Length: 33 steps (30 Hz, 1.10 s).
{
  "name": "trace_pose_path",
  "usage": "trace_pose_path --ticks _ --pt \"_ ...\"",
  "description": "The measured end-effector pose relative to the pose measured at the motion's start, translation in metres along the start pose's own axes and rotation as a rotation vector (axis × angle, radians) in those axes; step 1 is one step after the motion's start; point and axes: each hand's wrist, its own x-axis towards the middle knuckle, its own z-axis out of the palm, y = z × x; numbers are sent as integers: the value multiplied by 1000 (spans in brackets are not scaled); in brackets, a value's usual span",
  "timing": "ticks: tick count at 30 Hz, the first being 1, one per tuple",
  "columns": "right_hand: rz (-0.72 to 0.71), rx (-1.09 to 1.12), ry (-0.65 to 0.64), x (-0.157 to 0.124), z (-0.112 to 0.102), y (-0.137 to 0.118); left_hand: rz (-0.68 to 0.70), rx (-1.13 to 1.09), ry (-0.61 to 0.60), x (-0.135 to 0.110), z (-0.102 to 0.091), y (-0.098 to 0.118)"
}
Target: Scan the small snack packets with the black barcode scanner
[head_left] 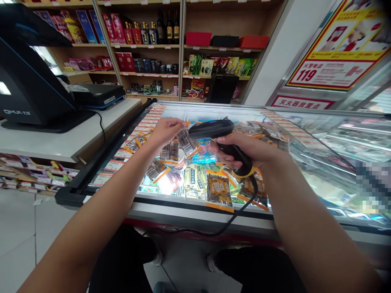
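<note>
Our left hand (pixel 166 131) pinches a small snack packet (pixel 187 143) by its top edge, above the glass display counter (pixel 195 211). To its right, our right hand (pixel 249 151) is closed around the handle of a black barcode scanner (pixel 212 129), whose head sits just over the packet.

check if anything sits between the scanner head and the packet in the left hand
Nothing visible does. The right hand grips the scanner, whose head sits right beside the packet pinched in the left hand. The other packets lie lower, on the glass counter, out of that line.
</note>
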Motion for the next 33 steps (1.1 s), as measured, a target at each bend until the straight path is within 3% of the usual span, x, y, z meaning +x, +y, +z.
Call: trace_pose_path --ticks 6,9,12,14,17,20,23,25,29,33 --pt "14 63 22 1 0 -2 -45 -14 45 2 -4 2" --pt "-13 145 49 4 -3 -2 40 61 144 6 -16 4" --pt "-33 230 118 6 -7 -1 100 327 244 7 -36 6" --pt "-36 265 154 7 -9 0 58 559 266 6 -50 5" --pt "-35 298 164 7 -10 1 7 888 229 5 -64 -1" --pt "-20 317 168 7 -10 1 65 1102 169 4 -64 -8" --pt "-23 337 163 7 -10 0 180 1125 159 0 -45 -8" --pt "-39 353 158 7 -11 0 264 1054 69 -8 -23 -4" --pt "-29 367 161 6 -12 -1 428 770 -512 -36 33 7" --pt "-21 376 178 6 -11 -1 372 748 -718 -61 72 15"
